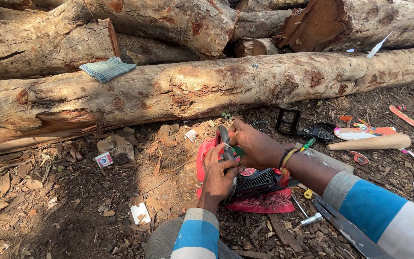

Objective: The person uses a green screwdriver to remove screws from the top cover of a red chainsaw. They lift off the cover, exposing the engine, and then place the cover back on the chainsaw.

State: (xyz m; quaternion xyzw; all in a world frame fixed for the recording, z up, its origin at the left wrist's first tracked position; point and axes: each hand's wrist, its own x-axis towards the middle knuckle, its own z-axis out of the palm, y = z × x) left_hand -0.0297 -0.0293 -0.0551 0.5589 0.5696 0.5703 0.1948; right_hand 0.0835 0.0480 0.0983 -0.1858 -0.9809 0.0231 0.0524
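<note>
Both hands work on a red and black chainsaw body (pixel 257 184) that lies on the bark-strewn ground, directly under them and just in front of the person's knee. The left hand (pixel 219 180) closes around a slim grey metal tool (pixel 225 144) and presses on the housing; the right hand (pixel 255 146) pinches the upper end of the same tool, fingers curled tight.

The saw body looks heavy and rigid, its plastic cover hard and probably slick with oil and dust, so I judge the safest hold to be on the black ribbed casing or the handle, not the thin red cover edge.

Beyond the hands lies a long peeled log (pixel 207 88). To the right of the right hand lie a green-handled screwdriver (pixel 307 143) and a wooden handle (pixel 370 142); nearer the right sleeve lies a bare guide bar (pixel 348 230).
</note>
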